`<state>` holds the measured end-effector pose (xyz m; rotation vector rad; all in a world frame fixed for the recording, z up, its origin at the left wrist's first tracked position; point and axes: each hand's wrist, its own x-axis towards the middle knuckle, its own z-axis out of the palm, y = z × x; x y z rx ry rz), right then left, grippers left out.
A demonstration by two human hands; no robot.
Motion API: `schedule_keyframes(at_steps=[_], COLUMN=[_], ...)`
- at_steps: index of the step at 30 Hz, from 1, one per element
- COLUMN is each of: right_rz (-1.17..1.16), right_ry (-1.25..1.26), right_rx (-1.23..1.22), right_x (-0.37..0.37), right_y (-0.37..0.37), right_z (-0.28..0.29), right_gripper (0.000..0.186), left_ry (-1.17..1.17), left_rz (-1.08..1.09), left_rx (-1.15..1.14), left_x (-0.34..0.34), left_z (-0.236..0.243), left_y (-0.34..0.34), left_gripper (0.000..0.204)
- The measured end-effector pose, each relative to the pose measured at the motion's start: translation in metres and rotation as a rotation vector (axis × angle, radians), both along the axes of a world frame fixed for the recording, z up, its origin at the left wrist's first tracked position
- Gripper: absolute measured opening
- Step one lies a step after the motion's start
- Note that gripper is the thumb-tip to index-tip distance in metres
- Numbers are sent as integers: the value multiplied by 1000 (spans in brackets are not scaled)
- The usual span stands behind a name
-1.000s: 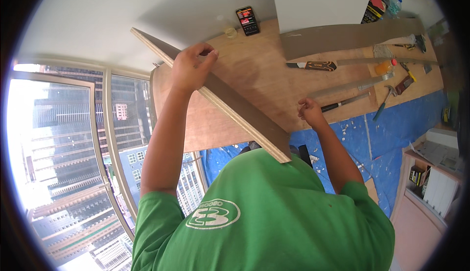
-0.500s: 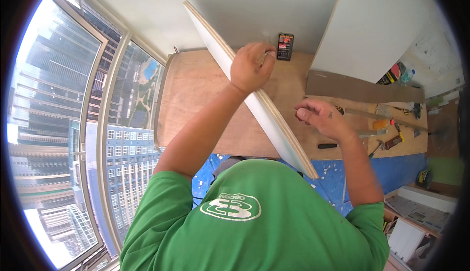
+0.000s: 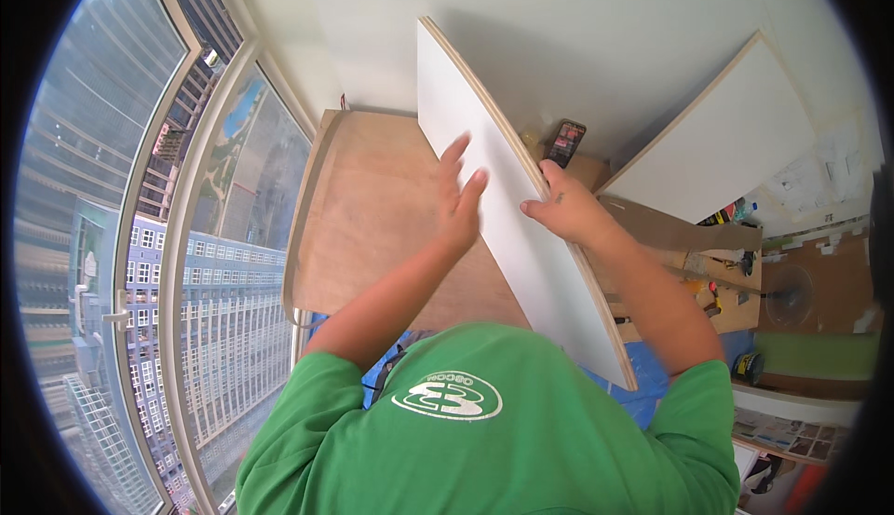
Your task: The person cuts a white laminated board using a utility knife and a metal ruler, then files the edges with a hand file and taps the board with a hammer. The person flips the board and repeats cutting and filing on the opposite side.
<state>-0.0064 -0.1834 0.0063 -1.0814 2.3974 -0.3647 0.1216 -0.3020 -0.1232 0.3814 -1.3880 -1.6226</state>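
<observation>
A long white board [image 3: 512, 226] with a layered pale edge stands on edge, slanting diagonally across a plywood worktop [image 3: 363, 194]. My right hand [image 3: 563, 208] grips the board's top edge, its thumb lying on the white face. My left hand [image 3: 459, 198] is open, fingers raised and apart, beside the white face; whether it touches it I cannot tell. Just behind the board lies a phone [image 3: 565, 145] with a lit screen, partly behind my right hand.
A second white board [image 3: 708, 133] leans on the wall at right, above a brown strip [image 3: 670, 223] and scattered tools. A blue floor sheet [image 3: 643, 371] shows below. A tall window [image 3: 107, 264] fills the left. A fan [image 3: 793, 296] stands far right.
The board has turned upright, showing more white face. My left hand has let go of the top edge and moved down the face; my right hand has taken hold of the edge.
</observation>
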Motion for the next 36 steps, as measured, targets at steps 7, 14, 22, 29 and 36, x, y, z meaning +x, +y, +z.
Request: schedule_keyframes(at_steps=[7, 14, 22, 29, 36], right_rz=[2, 24, -86, -399, -699], right_ry=[42, 3, -163, -115, -161], right_rx=[34, -206, -743, -938, -1443], right_x=[18, 27, 36, -7, -50], right_y=[-60, -31, 66, 139, 170], right_z=[8, 85, 231, 171, 42], right_gripper=[41, 40, 60, 76, 92], left_ry=[-553, -651, 203, 232, 227], left_rz=[-89, -91, -197, -149, -125], left_rx=[357, 411, 671, 341, -36], left_x=[127, 91, 41, 45, 32], left_z=[-148, -155, 38, 189, 201], left_y=[-33, -76, -189, -168, -128], left_gripper=[55, 73, 91, 81, 83])
